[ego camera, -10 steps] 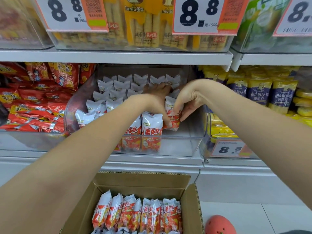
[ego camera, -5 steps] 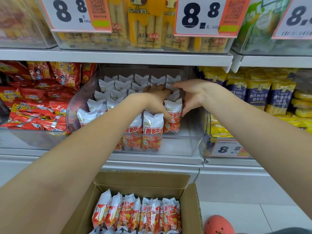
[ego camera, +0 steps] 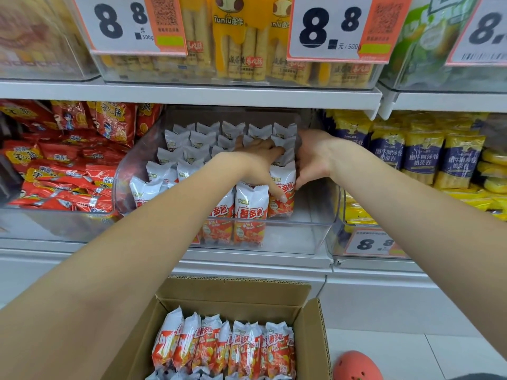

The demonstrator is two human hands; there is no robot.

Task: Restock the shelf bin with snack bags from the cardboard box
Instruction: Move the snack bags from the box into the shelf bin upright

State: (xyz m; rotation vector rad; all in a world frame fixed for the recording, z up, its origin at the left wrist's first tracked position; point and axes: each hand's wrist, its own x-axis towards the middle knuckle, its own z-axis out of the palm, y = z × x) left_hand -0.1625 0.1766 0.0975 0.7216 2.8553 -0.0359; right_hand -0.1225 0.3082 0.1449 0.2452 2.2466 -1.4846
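A clear shelf bin [ego camera: 296,237] on the middle shelf holds rows of upright white-and-red snack bags [ego camera: 192,149]. At the front of the right-hand row stands one snack bag [ego camera: 284,176], gripped from both sides. My left hand [ego camera: 258,160] reaches over the rows, its thumb lying down the bag's front and its fingers behind it. My right hand [ego camera: 312,157] holds the bag's right edge with curled fingers. Below, an open cardboard box [ego camera: 312,333] holds several more of the same bags [ego camera: 233,346] standing in a row.
Red snack packs [ego camera: 63,174] fill the bin to the left. Yellow-and-blue packs [ego camera: 422,157] fill the one to the right. An upper shelf edge [ego camera: 192,93] with price tags [ego camera: 329,26] hangs just above my hands. A pink shoe [ego camera: 356,366] stands right of the box.
The gripped bag has come down to stand upright in the bin's right-hand row. Both hands stayed on it and shifted slightly deeper into the bin.
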